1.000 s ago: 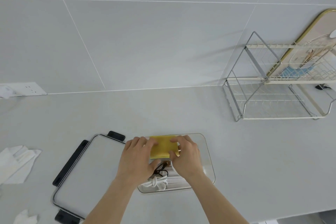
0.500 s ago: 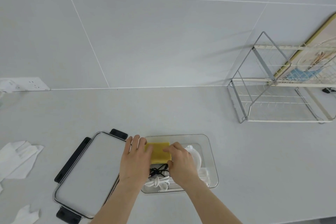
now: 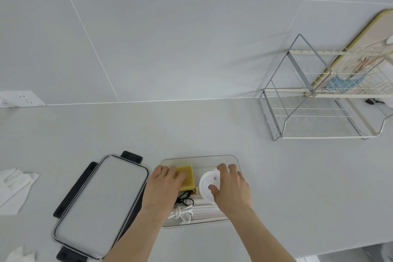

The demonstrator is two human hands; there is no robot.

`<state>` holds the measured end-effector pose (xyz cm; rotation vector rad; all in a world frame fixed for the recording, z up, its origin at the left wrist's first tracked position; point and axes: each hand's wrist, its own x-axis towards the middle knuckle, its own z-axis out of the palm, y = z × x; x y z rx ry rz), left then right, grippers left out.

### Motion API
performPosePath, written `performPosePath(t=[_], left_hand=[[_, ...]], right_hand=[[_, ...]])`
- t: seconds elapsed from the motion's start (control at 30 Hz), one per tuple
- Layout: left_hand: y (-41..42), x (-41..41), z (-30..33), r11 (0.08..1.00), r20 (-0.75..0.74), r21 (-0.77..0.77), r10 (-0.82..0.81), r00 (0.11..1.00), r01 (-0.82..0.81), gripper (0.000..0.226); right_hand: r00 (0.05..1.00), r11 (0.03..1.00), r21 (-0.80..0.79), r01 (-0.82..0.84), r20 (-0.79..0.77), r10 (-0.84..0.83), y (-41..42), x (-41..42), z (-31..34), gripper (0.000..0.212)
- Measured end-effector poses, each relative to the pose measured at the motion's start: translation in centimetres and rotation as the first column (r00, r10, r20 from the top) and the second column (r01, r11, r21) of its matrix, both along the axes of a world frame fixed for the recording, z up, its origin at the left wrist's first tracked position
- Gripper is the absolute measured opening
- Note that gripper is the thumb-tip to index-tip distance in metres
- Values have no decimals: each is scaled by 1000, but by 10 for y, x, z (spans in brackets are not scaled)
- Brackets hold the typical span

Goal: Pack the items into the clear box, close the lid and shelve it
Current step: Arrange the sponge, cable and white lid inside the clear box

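No brand, label or writing is legible on any item. Landmark: the clear box, open on the counter. Far left of the box lie white cloths. Just left of the box lies its lid, flat, with black latches. Inside the box, the left hand rests flat with fingers extended on a yellow block; nothing is gripped. Below the block lie a black cord and a white cord. Right of the block, the right hand pinches a white round disc between thumb and fingers. Far right of the box stands a wire rack.
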<state>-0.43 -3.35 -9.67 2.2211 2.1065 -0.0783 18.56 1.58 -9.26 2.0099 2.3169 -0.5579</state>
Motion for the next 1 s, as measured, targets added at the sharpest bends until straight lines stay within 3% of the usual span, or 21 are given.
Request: performPosePath(t=[0.1, 0.33, 0.57, 0.7, 0.9, 1.0], left_hand=[[2, 4, -4, 999, 27, -31, 7, 1000, -6, 58], [1, 25, -10, 998, 270, 4, -65, 961, 66, 46], [2, 33, -18, 993, 224, -62, -83, 971, 100, 87], [-2, 38, -21, 997, 214, -17, -70, 974, 75, 74], [4, 44, -24, 999, 132, -38, 0, 991, 5, 53], [12, 53, -23, 999, 116, -42, -1, 993, 6, 53]], right_hand=[[1000, 996, -87, 6, 18, -5, 5, -2, -1, 55], [1000, 993, -115, 23, 14, -21, 1, -2, -8, 48], [994, 999, 23, 41, -104, -38, 2, -8, 3, 37], [987, 989, 126, 78, -151, -58, 5, -6, 5, 36], [979, 968, 252, -11, -194, 61, -5, -7, 0, 46], [966, 926, 378, -12, -234, 108, -5, 5, 4, 46]])
